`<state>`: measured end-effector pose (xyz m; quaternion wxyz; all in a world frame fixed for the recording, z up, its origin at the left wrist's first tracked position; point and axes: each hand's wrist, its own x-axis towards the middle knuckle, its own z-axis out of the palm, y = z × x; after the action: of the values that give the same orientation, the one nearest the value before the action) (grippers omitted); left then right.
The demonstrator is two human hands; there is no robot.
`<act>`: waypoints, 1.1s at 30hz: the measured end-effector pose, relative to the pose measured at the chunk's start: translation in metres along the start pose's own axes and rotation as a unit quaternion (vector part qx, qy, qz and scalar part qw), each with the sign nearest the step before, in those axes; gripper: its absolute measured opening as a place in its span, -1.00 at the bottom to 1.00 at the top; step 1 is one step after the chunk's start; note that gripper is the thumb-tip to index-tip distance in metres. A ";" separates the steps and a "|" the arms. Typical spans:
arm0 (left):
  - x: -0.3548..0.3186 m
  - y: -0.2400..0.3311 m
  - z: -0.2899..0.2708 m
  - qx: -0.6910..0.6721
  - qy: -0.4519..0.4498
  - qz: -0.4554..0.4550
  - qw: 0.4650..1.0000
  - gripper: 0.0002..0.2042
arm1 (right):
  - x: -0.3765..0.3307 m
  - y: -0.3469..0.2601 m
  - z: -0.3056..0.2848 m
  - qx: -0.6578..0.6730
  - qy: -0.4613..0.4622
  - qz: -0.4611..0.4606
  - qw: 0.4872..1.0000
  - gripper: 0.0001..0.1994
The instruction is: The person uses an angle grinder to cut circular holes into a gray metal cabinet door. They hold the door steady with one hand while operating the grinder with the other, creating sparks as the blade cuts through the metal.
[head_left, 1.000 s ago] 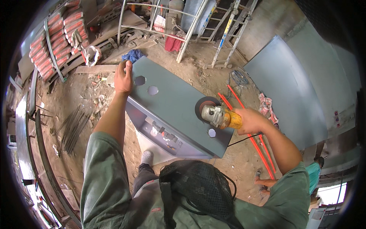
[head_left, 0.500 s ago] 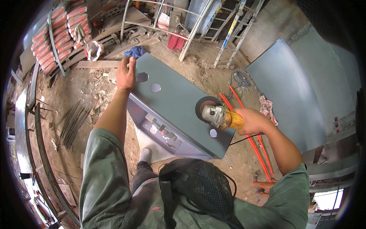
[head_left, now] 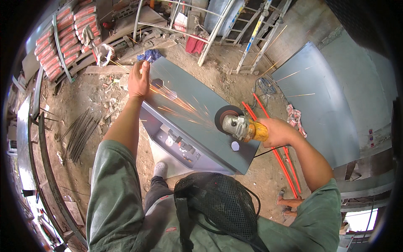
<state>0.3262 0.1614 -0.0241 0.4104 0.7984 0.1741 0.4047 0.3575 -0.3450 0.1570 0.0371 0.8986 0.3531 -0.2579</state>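
Observation:
A grey metal box (head_left: 184,94) stands tilted in front of me, with round holes cut in its top face and fittings (head_left: 180,140) inside its open near side. My left hand (head_left: 139,80) grips the box's far left edge, fingers together, partly hidden. In my right hand (head_left: 275,132) is a yellow angle grinder (head_left: 239,127), its dark disc (head_left: 224,117) against the top face near the right end. Orange sparks (head_left: 180,103) fly from the disc along the face toward my left hand. Beside the grinder is another round hole (head_left: 235,146).
Stacked sacks (head_left: 67,38) stand at the far left, rods (head_left: 79,136) below them. A metal frame (head_left: 214,38) and ladder (head_left: 256,38) stand at the back. Orange tubes (head_left: 287,172) lie at right, beside a large grey sheet (head_left: 319,105). Another person's foot (head_left: 280,196) shows lower right.
Sparks now stream from the disc over the box; half a second ago there were none. Both hands, the grinder and the box have hardly moved.

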 end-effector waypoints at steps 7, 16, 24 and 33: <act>-0.001 0.000 -0.001 -0.008 0.000 0.012 1.000 -0.39 | 0.003 0.002 -0.002 0.005 -0.009 0.001 1.000 -0.36; 0.002 -0.014 -0.002 -0.024 0.019 0.004 1.000 -0.40 | 0.005 0.008 0.003 -0.010 -0.010 -0.002 1.000 -0.34; 0.003 -0.030 -0.009 -0.009 0.034 0.068 0.997 -0.42 | -0.014 -0.010 0.001 0.085 0.022 0.032 0.996 -0.28; 0.010 0.020 -0.011 -0.085 -0.060 -0.068 0.992 -0.37 | -0.148 -0.043 0.079 0.515 0.306 0.171 0.782 -0.22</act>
<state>0.3232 0.1614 0.0004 0.5132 0.7697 0.1682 0.3405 0.2036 -0.4238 0.1661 -0.4980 0.8611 0.0011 -0.1028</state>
